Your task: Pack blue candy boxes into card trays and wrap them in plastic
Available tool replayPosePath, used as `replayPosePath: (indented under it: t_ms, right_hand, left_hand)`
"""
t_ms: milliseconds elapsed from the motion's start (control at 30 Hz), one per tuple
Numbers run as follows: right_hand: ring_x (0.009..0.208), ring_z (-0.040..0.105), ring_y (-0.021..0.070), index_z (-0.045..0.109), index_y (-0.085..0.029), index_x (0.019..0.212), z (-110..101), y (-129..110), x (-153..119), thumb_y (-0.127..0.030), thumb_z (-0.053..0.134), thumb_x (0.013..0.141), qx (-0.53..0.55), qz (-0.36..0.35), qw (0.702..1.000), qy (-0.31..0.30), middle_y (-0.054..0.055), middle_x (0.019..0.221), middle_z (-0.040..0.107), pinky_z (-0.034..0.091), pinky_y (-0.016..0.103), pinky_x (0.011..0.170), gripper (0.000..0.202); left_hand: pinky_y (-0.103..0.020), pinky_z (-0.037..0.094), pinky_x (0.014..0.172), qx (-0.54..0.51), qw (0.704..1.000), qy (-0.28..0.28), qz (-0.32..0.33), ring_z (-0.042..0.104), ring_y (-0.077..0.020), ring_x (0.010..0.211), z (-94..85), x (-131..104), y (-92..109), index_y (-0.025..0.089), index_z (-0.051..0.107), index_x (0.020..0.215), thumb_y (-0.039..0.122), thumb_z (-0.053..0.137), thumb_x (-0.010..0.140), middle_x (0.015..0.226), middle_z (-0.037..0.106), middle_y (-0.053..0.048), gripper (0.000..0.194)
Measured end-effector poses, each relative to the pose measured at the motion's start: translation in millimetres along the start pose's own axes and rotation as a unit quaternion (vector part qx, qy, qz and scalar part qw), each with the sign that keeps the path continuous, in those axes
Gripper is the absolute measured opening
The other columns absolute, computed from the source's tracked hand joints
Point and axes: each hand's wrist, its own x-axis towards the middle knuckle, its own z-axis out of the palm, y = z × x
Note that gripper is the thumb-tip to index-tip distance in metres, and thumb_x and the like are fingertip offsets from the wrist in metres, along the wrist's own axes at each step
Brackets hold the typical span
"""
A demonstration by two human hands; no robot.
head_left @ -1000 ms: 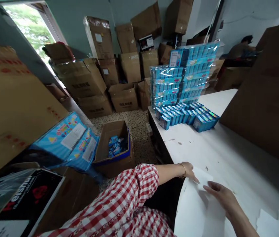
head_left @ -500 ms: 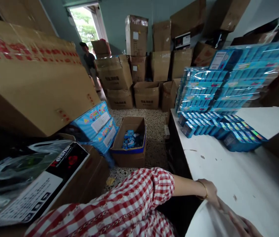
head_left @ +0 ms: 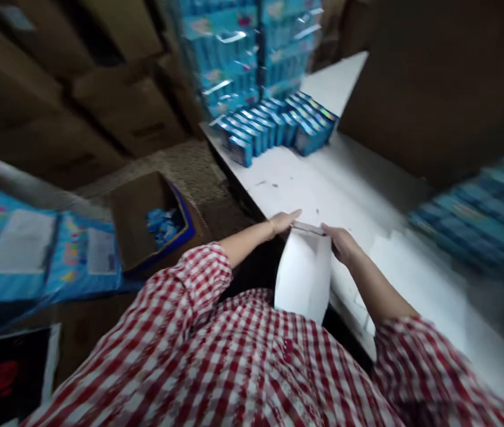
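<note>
A white cardboard box (head_left: pixel 303 276), its pale faces toward me, is braced between my body and the table edge. At its far left corner, my left hand (head_left: pixel 284 221) grips the folded edge, with a finger stretched forward. My right hand (head_left: pixel 341 242) closes on the far right corner of the same edge, its thumb side toward the box. Motion blur hides exactly how the fingertips press. Both hands are at the white tabletop (head_left: pixel 291 178).
Rows of small blue boxes (head_left: pixel 273 127) stand on the table before a plastic-wrapped blue stack (head_left: pixel 229 59). More blue boxes (head_left: pixel 478 207) are blurred at right. An open carton (head_left: pixel 131 237) holds blue packets on the left, near blue cartons (head_left: pixel 78 249).
My view has swung right and down, bringing both hands and the white box to the middle. The box is now upright against my body, with a hand on each far corner.
</note>
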Motion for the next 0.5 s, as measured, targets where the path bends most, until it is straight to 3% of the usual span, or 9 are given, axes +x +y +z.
replayPosePath:
  t_ms: [100,167,233,300,367,433,500]
  right_hand:
    - [0.072,0.065,0.0181,0.069,-0.013,0.084,-6.7,-3.4,4.2,-0.03,0.064,0.068,-0.04,-0.001,0.998,-0.038,0.006,0.08,0.071,0.05,0.025,0.065,0.023]
    - [0.083,0.065,0.0182,0.07,-0.014,0.091,-9.1,-9.1,3.9,-0.025,0.065,0.067,-0.114,-0.026,0.991,-0.064,0.005,0.091,0.071,0.049,0.025,0.072,0.027]
    - [0.091,0.063,0.0183,0.07,-0.016,0.098,-8.7,-18.6,3.8,-0.025,0.065,0.068,-0.252,-0.079,0.959,-0.106,0.004,0.098,0.07,0.047,0.025,0.079,0.031]
    - [0.094,0.062,0.019,0.07,-0.019,0.1,-4.6,-30.2,4.7,-0.027,0.064,0.071,-0.417,-0.126,0.888,-0.147,0.003,0.099,0.07,0.046,0.025,0.081,0.031]
    - [0.092,0.063,0.0212,0.07,-0.02,0.1,3.7,-39.9,5.8,-0.03,0.063,0.071,-0.568,-0.147,0.794,-0.158,0.004,0.097,0.07,0.047,0.027,0.078,0.031]
    - [0.089,0.064,0.0243,0.07,-0.019,0.099,15.4,-44.4,7.1,-0.029,0.063,0.071,-0.678,-0.156,0.706,-0.133,0.009,0.096,0.07,0.048,0.029,0.073,0.031]
    - [0.091,0.064,0.0268,0.069,-0.017,0.099,27.6,-42.8,8.8,-0.025,0.063,0.07,-0.728,-0.172,0.655,-0.106,0.014,0.097,0.069,0.049,0.031,0.072,0.03]
  left_hand:
    - [-0.033,0.051,0.07,0.029,0.998,-0.05,-0.027,0.06,-0.0188,0.08,-6.1,25.4,-11.0,0.007,0.062,0.096,0.034,0.055,0.083,0.089,0.063,-0.008,0.031]
    - [-0.027,0.048,0.059,0.056,0.996,-0.062,-0.028,0.057,-0.0137,0.061,-14.4,36.3,-13.4,0.006,0.066,0.08,0.029,0.063,0.075,0.064,0.061,-0.003,0.023]
    - [-0.022,0.045,0.053,0.095,0.992,-0.075,-0.017,0.052,-0.0099,0.051,-21.1,41.4,-11.7,0.009,0.068,0.075,0.022,0.068,0.066,0.051,0.055,0.002,0.016]
    - [-0.021,0.044,0.052,0.161,0.983,-0.092,-0.002,0.051,-0.0093,0.05,-23.4,42.4,-6.8,0.011,0.07,0.079,0.017,0.069,0.06,0.049,0.055,0.004,0.02]
    - [-0.021,0.044,0.054,0.255,0.962,-0.096,0.02,0.054,-0.011,0.055,-21.4,41.0,-0.3,0.013,0.072,0.084,0.015,0.067,0.056,0.054,0.059,0.003,0.028]
    - [-0.021,0.046,0.058,0.349,0.931,-0.09,0.053,0.059,-0.0144,0.064,-16.3,39.0,5.6,0.014,0.073,0.087,0.015,0.066,0.055,0.065,0.066,0.0,0.033]
    - [-0.022,0.047,0.065,0.416,0.902,-0.075,0.087,0.062,-0.0179,0.075,-10.5,37.5,9.1,0.016,0.073,0.088,0.017,0.065,0.055,0.077,0.069,-0.003,0.034]
